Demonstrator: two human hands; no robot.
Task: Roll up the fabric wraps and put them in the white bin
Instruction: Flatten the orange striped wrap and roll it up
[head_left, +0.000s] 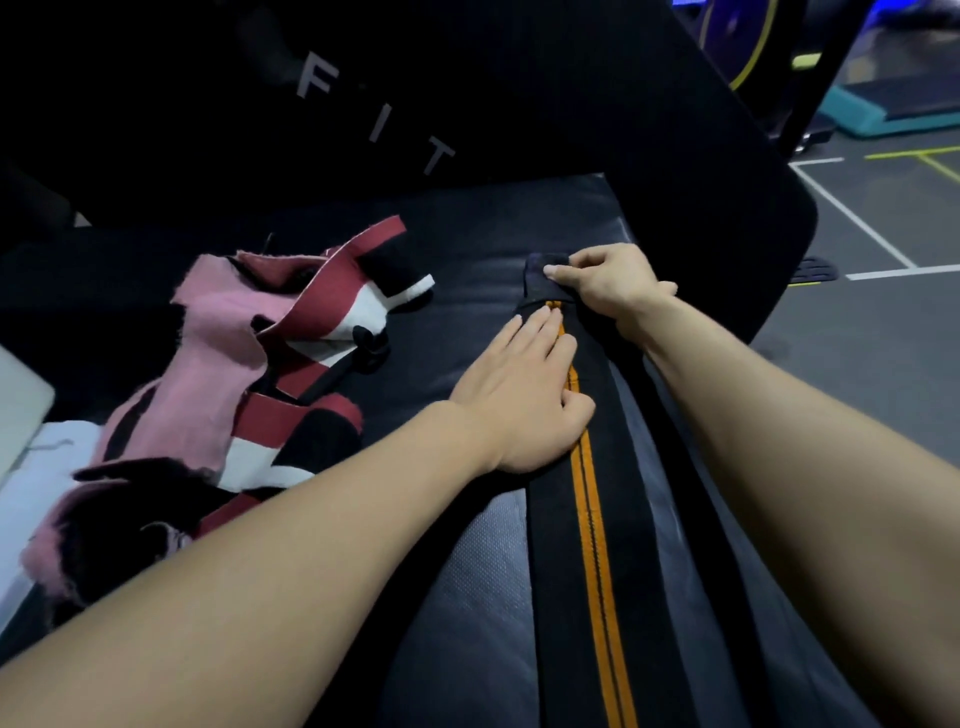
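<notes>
A long black fabric wrap (587, 545) with an orange centre stripe lies stretched along the black padded bench (467, 597), running away from me. My left hand (524, 395) presses flat on the wrap with straight fingers, just behind its far end. My right hand (608, 286) pinches that far end, which is folded over into a small dark tab. A loose heap of pink, maroon, white and black wraps (249, 384) lies on the bench to the left. A pale edge at the far left (21, 405) may be the white bin; I cannot tell.
A black upright pad (374, 119) with grey letters rises behind the bench. Right of the bench is a grey gym floor (883, 322) with white lines, a teal platform (893, 104) and a weight plate at the back.
</notes>
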